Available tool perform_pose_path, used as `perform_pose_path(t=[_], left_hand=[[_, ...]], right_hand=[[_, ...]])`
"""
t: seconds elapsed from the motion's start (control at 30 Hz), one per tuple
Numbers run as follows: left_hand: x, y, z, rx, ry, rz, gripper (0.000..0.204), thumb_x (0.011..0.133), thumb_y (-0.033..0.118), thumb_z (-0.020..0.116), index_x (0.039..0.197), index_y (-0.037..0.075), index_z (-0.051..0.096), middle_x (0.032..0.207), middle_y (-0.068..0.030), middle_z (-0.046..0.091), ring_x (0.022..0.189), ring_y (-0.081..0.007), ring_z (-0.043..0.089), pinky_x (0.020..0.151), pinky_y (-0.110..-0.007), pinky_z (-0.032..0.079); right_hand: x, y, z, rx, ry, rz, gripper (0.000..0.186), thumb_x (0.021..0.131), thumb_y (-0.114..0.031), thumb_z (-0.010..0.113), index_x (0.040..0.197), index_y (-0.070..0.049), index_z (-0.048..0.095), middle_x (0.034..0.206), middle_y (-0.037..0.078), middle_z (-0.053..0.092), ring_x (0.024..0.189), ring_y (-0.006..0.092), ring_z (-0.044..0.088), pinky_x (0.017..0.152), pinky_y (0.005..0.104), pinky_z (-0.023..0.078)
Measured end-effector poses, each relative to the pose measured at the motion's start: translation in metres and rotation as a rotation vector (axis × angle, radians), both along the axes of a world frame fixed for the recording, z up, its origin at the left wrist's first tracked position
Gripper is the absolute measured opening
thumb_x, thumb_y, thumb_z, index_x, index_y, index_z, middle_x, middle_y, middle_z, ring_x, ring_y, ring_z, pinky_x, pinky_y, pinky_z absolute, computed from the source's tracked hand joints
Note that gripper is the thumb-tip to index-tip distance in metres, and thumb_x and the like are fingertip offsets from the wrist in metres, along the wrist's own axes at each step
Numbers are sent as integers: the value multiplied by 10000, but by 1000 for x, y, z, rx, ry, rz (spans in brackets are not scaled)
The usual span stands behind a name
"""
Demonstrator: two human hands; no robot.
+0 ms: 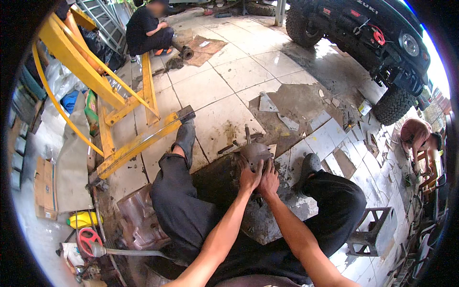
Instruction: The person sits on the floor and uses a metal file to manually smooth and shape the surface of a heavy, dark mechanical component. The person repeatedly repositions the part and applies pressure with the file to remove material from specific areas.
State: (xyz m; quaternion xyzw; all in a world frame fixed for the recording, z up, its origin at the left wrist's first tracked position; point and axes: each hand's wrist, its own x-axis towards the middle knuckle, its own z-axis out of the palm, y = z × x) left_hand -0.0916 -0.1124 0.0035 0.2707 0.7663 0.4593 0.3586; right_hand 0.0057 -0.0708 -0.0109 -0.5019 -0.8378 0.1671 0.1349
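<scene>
A grey, rounded metal housing [255,152] with a thin shaft [247,134] pointing away from me sits low on the floor between my feet. My left hand [249,178] grips its near left side, fingers bent against the metal. Close beside it, my right hand [269,181] holds the near right side. The two hands almost touch, and part of the housing is hidden beneath them. Past the housing's left side lies a dark, thin metal bar [229,146]. Dark, stained sheeting [215,181] spreads under the work.
A yellow steel hoist frame [138,143] stands at the left, its foot near my left shoe. A brownish metal casing [141,215] lies left of my leg. Right are a grey crate [375,232], broken tiles [330,136] and a dark vehicle [363,38]. Two other people crouch farther off.
</scene>
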Motion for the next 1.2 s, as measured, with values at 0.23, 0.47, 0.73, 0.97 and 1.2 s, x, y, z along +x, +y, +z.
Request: perform_pose_path(t=[0.23, 0.47, 0.73, 0.97, 1.2], left_hand=[[29, -24, -7, 21, 130, -64, 1051, 874, 698, 476, 1517, -53, 119, 1557, -323, 147, 1430, -443, 241, 1157, -442, 261], [18, -21, -32, 146, 147, 36, 1021, 909, 691, 419, 1534, -18, 31, 1590, -277, 67, 1427, -431, 256, 1160, -417, 258], [-14, -26, -41, 137, 69, -58, 846, 979, 619, 318, 1545, 31, 93, 1561, -284, 193, 1392, -446, 314, 1145, -424, 280], [-7, -38, -26, -18, 75, -161, 871, 963, 656, 290, 1550, 49, 77, 1530, -274, 289, 1379, -437, 343, 1121, -440, 317], [-5, -31, -20, -3, 170, -137, 908, 952, 678, 286, 1546, 24, 75, 1551, -256, 254, 1411, -419, 295, 1150, -421, 271]], right_hand=[[13, 9, -3, -159, -39, -49, 705, 974, -467, 461, 1530, -113, 212, 1533, 146, 340, 1237, 436, 492, 964, 556, 455], [5, -1, 12, -96, 33, -15, 763, 953, -486, 489, 1517, -51, 215, 1517, 178, 357, 1226, 440, 496, 967, 527, 454], [-5, -7, 20, -62, 50, -25, 800, 910, -493, 548, 1506, -57, 240, 1432, 230, 439, 1199, 442, 504, 990, 501, 438], [-2, -6, 21, -53, -8, -57, 788, 919, -487, 544, 1506, -59, 239, 1443, 212, 433, 1220, 425, 495, 985, 503, 446], [2, 0, 18, -75, 35, -26, 766, 931, -498, 520, 1493, -40, 275, 1484, 206, 395, 1232, 438, 491, 1000, 517, 430]])
